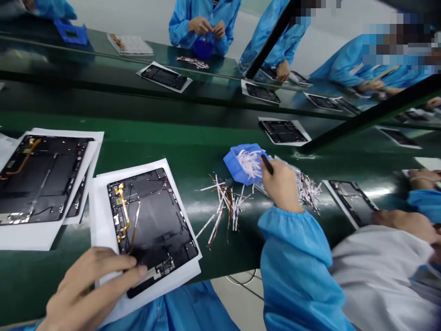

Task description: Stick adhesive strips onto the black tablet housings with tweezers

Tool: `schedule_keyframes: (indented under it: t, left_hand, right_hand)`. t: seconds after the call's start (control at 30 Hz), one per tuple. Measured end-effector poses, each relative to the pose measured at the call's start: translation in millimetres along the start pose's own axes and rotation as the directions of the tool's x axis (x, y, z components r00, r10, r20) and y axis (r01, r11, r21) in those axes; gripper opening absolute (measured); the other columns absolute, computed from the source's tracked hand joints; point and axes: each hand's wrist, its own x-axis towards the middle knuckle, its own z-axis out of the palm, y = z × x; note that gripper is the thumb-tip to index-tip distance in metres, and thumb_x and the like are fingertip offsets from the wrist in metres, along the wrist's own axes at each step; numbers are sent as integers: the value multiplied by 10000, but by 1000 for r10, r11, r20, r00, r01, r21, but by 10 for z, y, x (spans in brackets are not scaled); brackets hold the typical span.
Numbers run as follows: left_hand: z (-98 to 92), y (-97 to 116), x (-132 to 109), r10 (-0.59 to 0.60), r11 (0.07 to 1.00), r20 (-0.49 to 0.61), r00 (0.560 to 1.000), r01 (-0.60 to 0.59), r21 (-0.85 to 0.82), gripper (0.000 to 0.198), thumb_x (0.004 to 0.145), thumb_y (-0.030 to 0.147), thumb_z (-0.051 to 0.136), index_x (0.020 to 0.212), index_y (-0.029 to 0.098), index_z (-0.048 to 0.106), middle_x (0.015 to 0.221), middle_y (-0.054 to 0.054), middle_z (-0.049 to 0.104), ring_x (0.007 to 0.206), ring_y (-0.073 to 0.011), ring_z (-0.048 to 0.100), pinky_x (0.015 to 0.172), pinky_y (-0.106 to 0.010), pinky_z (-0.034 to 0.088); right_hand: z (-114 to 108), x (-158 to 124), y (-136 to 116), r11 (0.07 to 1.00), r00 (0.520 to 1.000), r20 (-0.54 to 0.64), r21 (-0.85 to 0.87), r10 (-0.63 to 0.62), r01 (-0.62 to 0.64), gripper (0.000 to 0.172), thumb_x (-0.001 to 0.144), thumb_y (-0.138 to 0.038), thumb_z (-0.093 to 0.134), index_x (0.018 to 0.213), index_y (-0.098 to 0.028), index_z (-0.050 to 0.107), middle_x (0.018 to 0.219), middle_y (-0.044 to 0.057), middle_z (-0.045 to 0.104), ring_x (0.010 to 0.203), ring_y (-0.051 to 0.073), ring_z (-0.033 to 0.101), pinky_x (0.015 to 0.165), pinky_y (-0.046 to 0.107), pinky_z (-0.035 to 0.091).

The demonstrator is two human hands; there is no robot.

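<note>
A black tablet housing (158, 211) with gold flex cables lies on white sheets (99, 207) at the front edge of the bench. My left hand (93, 285) rests at its lower left corner, fingers spread over the edge. A thin white and brown strip (137, 218) lies on the housing, its lower end near my left fingers. My right hand (283, 184) is closed around a black tool (267, 164) at the right side of a blue bin (236, 168) of white strips. The tool's far end is hidden or too small to make out.
Loose strips (220, 207) lie between housing and bin, with another bundle (308, 191) right of my right hand. Stacked housings (44, 179) sit at the left. A neighbour's hand (406, 223) touches a housing (354, 200) at the right. A black post (372, 115) slants across; people work opposite.
</note>
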Motion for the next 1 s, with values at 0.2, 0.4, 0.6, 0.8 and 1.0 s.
schedule_keyframes:
  t: [0.2, 0.4, 0.6, 0.8, 1.0]
  left_hand:
    - [135, -341, 675, 67, 996, -184, 981, -54, 76, 183, 849, 145, 732, 981, 272, 739, 993, -11, 679, 871, -160, 647, 779, -306, 530]
    - [334, -753, 941, -136, 989, -11, 991, 137, 55, 78, 874, 279, 719, 848, 205, 722, 1056, -49, 685, 1013, -184, 635, 919, -352, 492]
    - [437, -862, 932, -242, 966, 52, 969, 236, 106, 109, 873, 319, 718, 837, 217, 715, 1074, -36, 688, 1013, -203, 624, 917, -382, 443]
    - [482, -878, 930, -266, 956, 79, 961, 252, 151, 141, 904, 345, 678, 854, 221, 722, 1122, -46, 676, 1022, -221, 597, 882, -377, 423]
    - [484, -878, 944, -259, 949, 80, 963, 238, 208, 121, 893, 328, 694, 842, 223, 723, 1113, -41, 674, 1015, -226, 595, 875, -379, 420]
  right_hand:
    - [-109, -930, -639, 961, 970, 43, 153, -239, 230, 253, 969, -220, 459, 1090, -205, 680, 1075, 151, 699, 1024, 286, 671, 896, 421, 536]
    - [298, -1803, -1227, 807, 793, 277, 436, -542, 399, 287, 969, -161, 491, 1202, -202, 654, 1192, 120, 649, 735, 170, 694, 535, 266, 583]
    - [447, -1854, -1176, 831, 811, 302, 429, -501, 354, 378, 955, -126, 479, 1287, -242, 619, 1303, 145, 591, 807, 191, 690, 601, 300, 610]
    - [417, -1839, -1223, 838, 830, 294, 442, -473, 321, 311, 967, -148, 516, 1236, -227, 650, 1260, 148, 604, 858, 204, 709, 657, 304, 626]
    - [398, -1824, -1249, 847, 822, 334, 442, -461, 296, 310, 977, -157, 508, 1249, -209, 648, 1282, 156, 595, 857, 203, 707, 692, 317, 629]
